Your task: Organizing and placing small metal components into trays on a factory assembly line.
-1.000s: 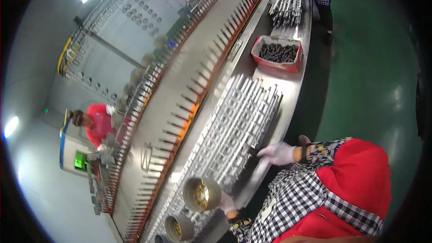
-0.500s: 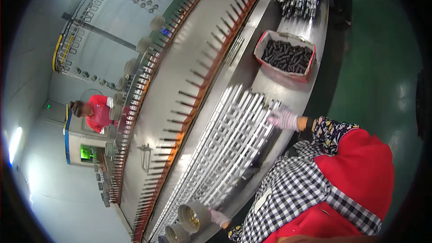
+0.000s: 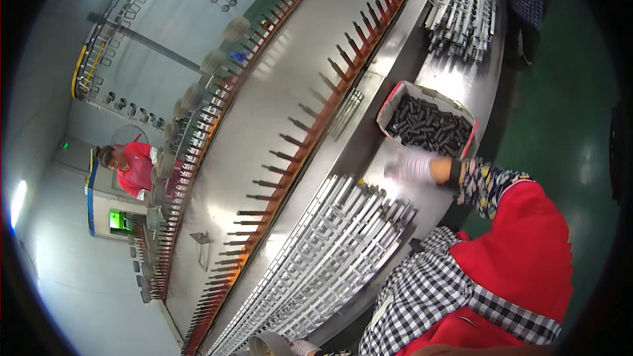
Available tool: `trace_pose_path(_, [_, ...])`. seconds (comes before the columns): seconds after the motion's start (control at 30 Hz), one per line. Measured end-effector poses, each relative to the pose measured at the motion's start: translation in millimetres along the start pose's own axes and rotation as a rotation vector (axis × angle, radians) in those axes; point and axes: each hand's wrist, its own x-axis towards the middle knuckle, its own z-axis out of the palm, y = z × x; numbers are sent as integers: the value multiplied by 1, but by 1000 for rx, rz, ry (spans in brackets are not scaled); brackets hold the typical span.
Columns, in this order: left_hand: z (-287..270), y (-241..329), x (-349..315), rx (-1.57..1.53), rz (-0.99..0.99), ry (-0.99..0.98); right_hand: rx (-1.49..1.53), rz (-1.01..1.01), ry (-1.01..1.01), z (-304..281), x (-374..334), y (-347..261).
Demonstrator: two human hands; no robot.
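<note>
The right hand (image 3: 410, 166) is smeared by motion blur just beside the near corner of the box of dark cylinders (image 3: 428, 125); its fingers cannot be told apart, nor whether they grip anything. The left hand (image 3: 302, 347) is cut off by the lower edge, only a gloved part showing against the round tin (image 3: 267, 345), itself half out of view. The rows of metal parts (image 3: 330, 257) between the two hands run out past the lower edge. Far beyond the right hand, a person (image 3: 527, 0) is cropped at the top.
</note>
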Motion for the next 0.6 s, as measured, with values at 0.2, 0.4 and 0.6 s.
trace_pose_path(0.2, [-36,26,-24,-672,-237,338,832,239,621,-137,101,113])
trace_pose_path(0.4, [14,6,-5,-619,-266,160,1039,111,919,-224,199,137])
trace_pose_path(0.6, [-59,32,-29,-837,-375,75,188,514,1373,-289,243,143])
